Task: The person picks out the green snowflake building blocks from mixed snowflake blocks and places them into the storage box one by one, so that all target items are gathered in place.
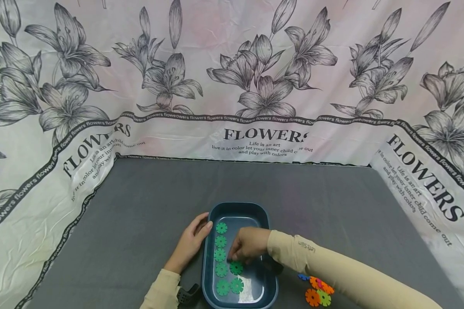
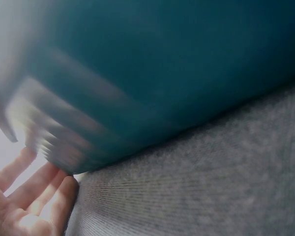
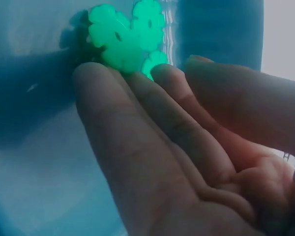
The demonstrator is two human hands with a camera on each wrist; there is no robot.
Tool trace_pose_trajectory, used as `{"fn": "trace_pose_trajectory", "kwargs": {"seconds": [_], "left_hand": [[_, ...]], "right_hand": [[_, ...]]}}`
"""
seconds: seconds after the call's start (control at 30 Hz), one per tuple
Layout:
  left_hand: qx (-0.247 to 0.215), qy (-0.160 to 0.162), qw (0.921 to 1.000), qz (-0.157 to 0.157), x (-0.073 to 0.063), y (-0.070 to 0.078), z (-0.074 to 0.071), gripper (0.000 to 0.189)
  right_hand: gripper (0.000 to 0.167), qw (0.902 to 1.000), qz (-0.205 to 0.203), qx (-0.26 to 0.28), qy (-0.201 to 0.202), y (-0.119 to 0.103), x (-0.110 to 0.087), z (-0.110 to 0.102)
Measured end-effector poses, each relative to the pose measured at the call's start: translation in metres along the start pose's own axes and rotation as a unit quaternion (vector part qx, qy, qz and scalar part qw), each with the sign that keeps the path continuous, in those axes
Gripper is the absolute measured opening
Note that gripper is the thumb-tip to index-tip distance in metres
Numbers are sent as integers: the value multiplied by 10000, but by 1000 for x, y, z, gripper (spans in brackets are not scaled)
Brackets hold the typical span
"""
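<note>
The right hand [image 1: 247, 246] reaches into the blue tray [image 1: 268, 223] on the grey table [image 1: 139, 206], fingers nearly straight, tips touching a green flower disc [image 1: 236, 268] without gripping it. The left hand [image 1: 191, 242] lies open against the tray's left wall, holding nothing.

Both my arms are covered in long, close-fitting beige sleeves that end at the wrists, leaving my left hand [image 1: 189, 244] and right hand [image 1: 248, 244] bare. The right sleeve [image 1: 332, 268] carries small pale lettering near the wrist, too small to read. A black strap [image 1: 188, 294] sits at the cuff of my left sleeve [image 1: 162, 292]. I wear no gloves.
</note>
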State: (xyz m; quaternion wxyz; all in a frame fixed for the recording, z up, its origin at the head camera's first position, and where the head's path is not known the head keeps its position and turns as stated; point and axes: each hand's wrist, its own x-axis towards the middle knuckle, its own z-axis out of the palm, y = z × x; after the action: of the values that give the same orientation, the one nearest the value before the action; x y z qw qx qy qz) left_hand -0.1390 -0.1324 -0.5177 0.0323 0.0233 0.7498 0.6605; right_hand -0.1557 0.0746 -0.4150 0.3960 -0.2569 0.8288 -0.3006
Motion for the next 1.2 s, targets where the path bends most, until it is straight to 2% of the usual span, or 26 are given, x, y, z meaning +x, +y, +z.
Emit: {"fn": "trace_pose_trajectory", "kwargs": {"seconds": [0.2,0.37,0.47,0.53,0.67,0.77,0.93,1.03,1.17,1.2], "left_hand": [[110,2,9999,-28,0,-1,0,52],[129,-30,9999,6,0,-1,-1,51],[83,-29,10000,27,0,0,-2,50],[77,-40,9999,59,0,1,-2,49],[101,-15,9999,46,-1,2,-3,48],[148,47,9999,54,-1,1,-4,47],[83,33,9999,50,-1,0,-2,46],[-2,24,10000,-44,0,0,-1,46],[52,37,9999,-102,0,0,0,47],[64,41,9999,-106,0,0,0,47]], "right_hand": [[16,9979,-535,-304,189,3,-14,-15],[23,9907,-965,-369,885,10,-52,-33],[24,9838,-986,-376,1450,20,-81,-37],[24,9792,-827,-346,1818,29,-99,-36],[24,9683,-499,-478,2399,57,-120,-27],[28,9615,-345,-686,2639,80,-123,-15],[33,9545,-272,-1085,2766,110,-114,7],[32,9433,-433,-1462,2950,121,-106,16],[32,9210,-834,-1913,3290,129,-99,23],[32,9194,-869,-1915,3325,130,-98,24]]}}
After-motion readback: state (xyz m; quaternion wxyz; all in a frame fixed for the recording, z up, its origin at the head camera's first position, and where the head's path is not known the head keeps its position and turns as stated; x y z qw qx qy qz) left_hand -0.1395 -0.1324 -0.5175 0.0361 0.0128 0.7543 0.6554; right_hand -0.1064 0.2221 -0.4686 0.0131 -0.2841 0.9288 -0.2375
